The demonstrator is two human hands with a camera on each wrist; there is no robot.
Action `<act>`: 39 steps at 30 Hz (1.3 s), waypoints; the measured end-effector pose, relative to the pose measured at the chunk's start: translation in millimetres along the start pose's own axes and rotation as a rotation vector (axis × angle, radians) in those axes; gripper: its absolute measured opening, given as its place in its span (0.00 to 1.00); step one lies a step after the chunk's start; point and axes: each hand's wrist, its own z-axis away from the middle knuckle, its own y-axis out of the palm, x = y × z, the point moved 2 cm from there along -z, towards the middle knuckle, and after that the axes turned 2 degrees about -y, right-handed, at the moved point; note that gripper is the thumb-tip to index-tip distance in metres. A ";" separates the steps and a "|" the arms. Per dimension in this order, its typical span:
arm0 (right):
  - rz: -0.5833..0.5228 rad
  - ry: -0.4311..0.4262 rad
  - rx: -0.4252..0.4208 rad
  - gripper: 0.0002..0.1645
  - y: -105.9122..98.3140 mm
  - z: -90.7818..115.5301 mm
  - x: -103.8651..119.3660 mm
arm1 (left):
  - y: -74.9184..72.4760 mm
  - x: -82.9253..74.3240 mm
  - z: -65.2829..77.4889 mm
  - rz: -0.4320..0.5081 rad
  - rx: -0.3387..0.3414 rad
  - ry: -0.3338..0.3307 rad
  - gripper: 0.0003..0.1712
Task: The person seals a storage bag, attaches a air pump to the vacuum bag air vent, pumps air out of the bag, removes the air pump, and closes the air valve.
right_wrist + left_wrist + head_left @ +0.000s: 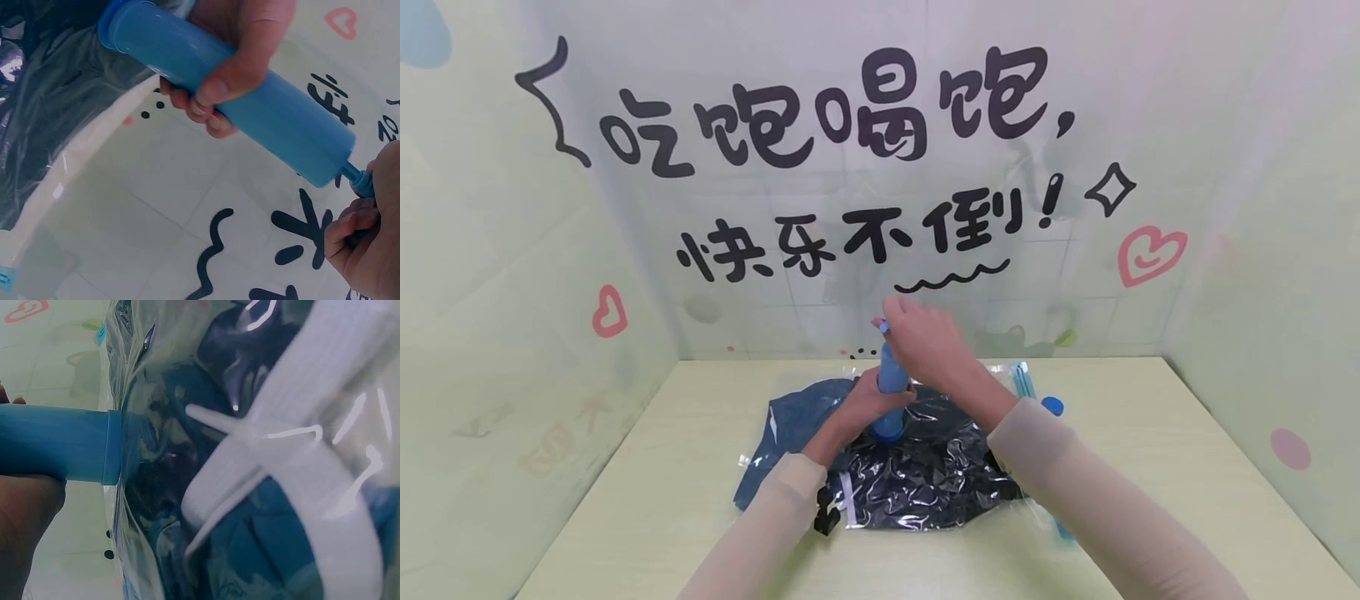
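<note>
A blue hand pump (892, 375) stands nearly upright on a clear plastic bag (917, 492) packed with dark, folded fabric. My left hand (867, 402) grips the pump's barrel low down, fingers and thumb curled round it. Above it, my right hand (931, 340) holds the handle at the top. In the right wrist view a short length of rod shows between the pump barrel (281, 122) and the right hand (359, 240). The left wrist view has the pump's wide end (112, 447) against the bag (153, 519), with a white strap (306, 456) inside the plastic.
A round blue cap (1052, 406) lies on the pale table (1120, 467) right of the bag. Light blue strips (1022, 380) show at the bag's back right corner. A black buckle-like piece (826, 515) is near the left forearm. Lettered walls (865, 183) enclose the table.
</note>
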 end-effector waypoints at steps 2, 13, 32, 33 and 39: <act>0.009 -0.005 -0.007 0.20 6.5 2.7 0.4 | -0.3 0.1 1.2 0.009 0.000 0.001 0.21; 0.002 -0.029 -0.065 0.21 16.8 9.6 1.3 | -1.7 -0.9 2.7 -0.019 -0.009 0.006 0.26; -0.081 -0.006 -0.039 0.19 -26.5 -10.3 -11.5 | 1.8 -1.0 0.2 -0.043 -0.010 0.011 0.10; -0.077 -0.011 -0.076 0.20 -32.3 -12.0 -12.6 | 1.8 -0.8 0.0 -0.047 -0.014 0.008 0.09; -0.067 -0.060 -0.242 0.19 -55.1 -16.2 -17.5 | 1.7 0.7 -1.4 -0.052 -0.021 -0.003 0.11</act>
